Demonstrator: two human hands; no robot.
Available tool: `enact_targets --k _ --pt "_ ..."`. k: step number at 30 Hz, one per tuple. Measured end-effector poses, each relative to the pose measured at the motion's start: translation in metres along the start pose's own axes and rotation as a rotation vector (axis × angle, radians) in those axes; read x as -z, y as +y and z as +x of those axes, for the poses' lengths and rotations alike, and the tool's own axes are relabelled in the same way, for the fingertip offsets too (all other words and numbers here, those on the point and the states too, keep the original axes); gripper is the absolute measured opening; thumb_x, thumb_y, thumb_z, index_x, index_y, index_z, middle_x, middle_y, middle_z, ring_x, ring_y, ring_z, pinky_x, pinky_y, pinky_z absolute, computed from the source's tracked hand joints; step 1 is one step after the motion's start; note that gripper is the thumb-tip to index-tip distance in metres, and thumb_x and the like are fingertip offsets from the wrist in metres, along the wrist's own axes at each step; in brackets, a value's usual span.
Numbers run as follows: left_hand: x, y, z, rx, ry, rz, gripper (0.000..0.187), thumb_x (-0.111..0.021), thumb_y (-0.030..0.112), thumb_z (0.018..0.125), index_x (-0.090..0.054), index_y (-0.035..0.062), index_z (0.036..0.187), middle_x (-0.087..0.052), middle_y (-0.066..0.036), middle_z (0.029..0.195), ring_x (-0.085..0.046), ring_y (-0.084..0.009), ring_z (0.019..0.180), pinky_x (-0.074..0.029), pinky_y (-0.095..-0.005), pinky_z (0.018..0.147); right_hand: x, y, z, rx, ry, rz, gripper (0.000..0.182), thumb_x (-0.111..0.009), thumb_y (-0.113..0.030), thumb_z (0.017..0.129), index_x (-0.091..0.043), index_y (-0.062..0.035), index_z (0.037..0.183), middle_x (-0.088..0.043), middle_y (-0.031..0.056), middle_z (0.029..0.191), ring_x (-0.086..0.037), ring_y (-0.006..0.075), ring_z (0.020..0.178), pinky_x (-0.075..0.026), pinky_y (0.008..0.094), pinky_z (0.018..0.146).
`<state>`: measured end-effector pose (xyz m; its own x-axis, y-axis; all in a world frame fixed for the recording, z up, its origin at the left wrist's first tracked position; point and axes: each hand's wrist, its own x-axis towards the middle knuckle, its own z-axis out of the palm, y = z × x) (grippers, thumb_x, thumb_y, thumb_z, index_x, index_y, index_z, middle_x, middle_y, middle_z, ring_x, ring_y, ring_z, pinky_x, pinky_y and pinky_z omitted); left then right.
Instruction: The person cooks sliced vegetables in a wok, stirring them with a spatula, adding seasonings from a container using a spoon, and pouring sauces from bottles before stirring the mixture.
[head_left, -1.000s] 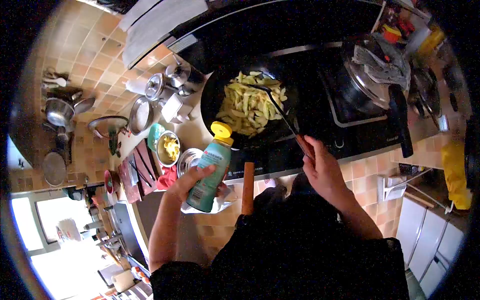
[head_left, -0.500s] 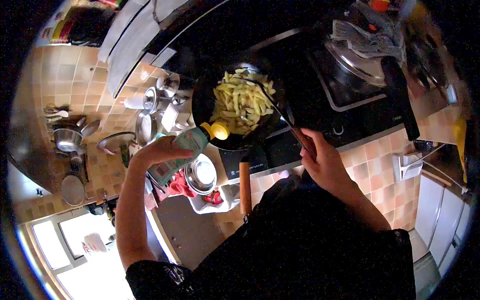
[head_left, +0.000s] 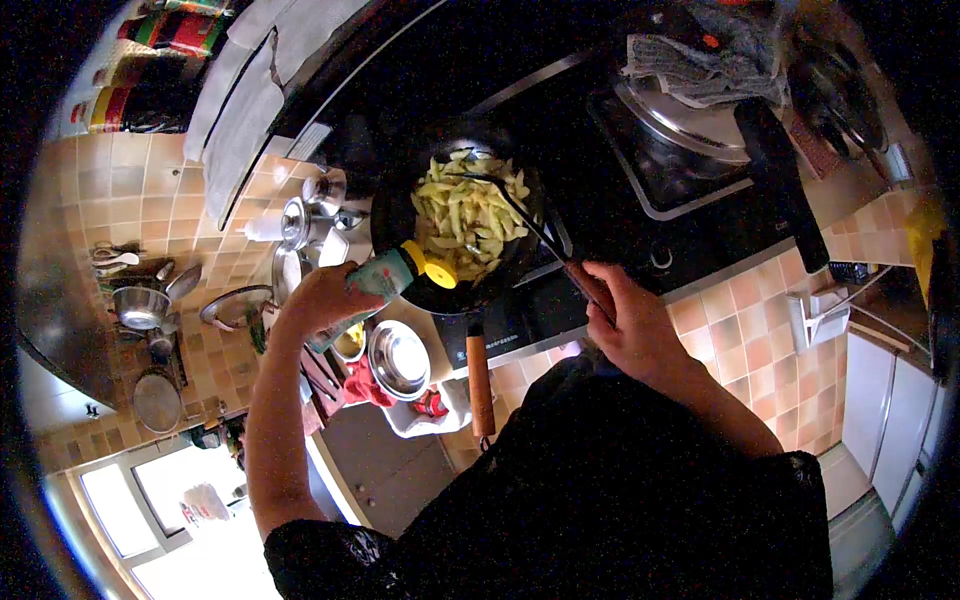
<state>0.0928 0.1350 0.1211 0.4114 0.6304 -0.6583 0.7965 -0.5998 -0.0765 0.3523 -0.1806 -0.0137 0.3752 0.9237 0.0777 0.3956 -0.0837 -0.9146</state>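
Observation:
My left hand (head_left: pixel 325 300) is wrapped round a green plastic bottle (head_left: pixel 385 274), tilted so its yellow cap (head_left: pixel 438 270) hangs over the near-left rim of a black wok (head_left: pixel 388 215). The cap's flip lid is swung open. Pale yellow-green vegetable strips (head_left: pixel 470 215) are heaped in the wok. With its fingers closed on the wooden grip, my right hand (head_left: pixel 635 320) holds a cooking spatula (head_left: pixel 540 232); its dark shaft slants into the strips, where the blade is partly hidden. The wok's wooden handle (head_left: pixel 480 385) points toward my body.
A steel bowl (head_left: pixel 399 358) sits left of the wok handle, above a white bin (head_left: pixel 435 412). On the stove's right are a lidded pan (head_left: pixel 690 130) with a long black handle and a grey cloth (head_left: pixel 690 70). Pots and lids (head_left: pixel 296 222) stand along the tiled wall.
The whole view has shifted slightly, with the wok and stove now further left. The bottle stays tilted at the wok's rim, and the spatula remains among the strips.

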Motion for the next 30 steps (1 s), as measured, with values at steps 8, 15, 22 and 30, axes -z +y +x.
enact_targets --k 8,15,22,30 --pt "-0.011 -0.003 -0.005 -0.051 0.127 0.034 0.06 -0.079 0.049 0.072 -0.067 0.0033 0.109 -0.072 -0.021 0.092 -0.07 -0.0367 0.084 -0.055 -0.0449 0.08 0.001 -0.004 0.001 -0.062 -0.052 0.005 0.047 -0.062 -0.013 0.089 -0.046 -0.0009 0.131 -0.065 0.0238 0.099 -0.066 0.0417 0.085 -0.053 0.0484 0.078" --pt "-0.016 -0.009 -0.006 -0.083 0.187 0.132 0.052 -0.078 0.046 0.073 -0.069 0.0054 0.104 -0.072 -0.02 0.09 -0.07 -0.0379 0.084 -0.054 -0.046 0.081 0.0 -0.001 0.0 -0.035 -0.022 -0.002 0.047 -0.063 -0.013 0.089 -0.047 -0.0005 0.131 -0.066 0.0246 0.102 -0.067 0.0413 0.089 -0.054 0.0478 0.079" --pt "-0.006 0.0 -0.015 -0.018 0.17 0.124 0.051 -0.078 0.045 0.072 -0.069 0.0054 0.104 -0.071 -0.021 0.09 -0.07 -0.038 0.086 -0.055 -0.0468 0.081 0.001 -0.007 0.0 -0.062 -0.023 -0.01 0.046 -0.064 -0.012 0.087 -0.049 -0.0005 0.129 -0.067 0.025 0.101 -0.068 0.0414 0.087 -0.055 0.0477 0.077" --pt "-0.011 -0.002 -0.014 -0.117 0.258 0.22 0.049 -0.077 0.044 0.075 -0.067 0.0076 0.105 -0.072 -0.018 0.09 -0.07 -0.0357 0.087 -0.055 -0.0467 0.08 -0.002 -0.007 -0.001 -0.045 -0.004 -0.026 0.046 -0.065 -0.011 0.086 -0.049 -0.0007 0.128 -0.067 0.0241 0.099 -0.068 0.0404 0.084 -0.055 0.047 0.074"
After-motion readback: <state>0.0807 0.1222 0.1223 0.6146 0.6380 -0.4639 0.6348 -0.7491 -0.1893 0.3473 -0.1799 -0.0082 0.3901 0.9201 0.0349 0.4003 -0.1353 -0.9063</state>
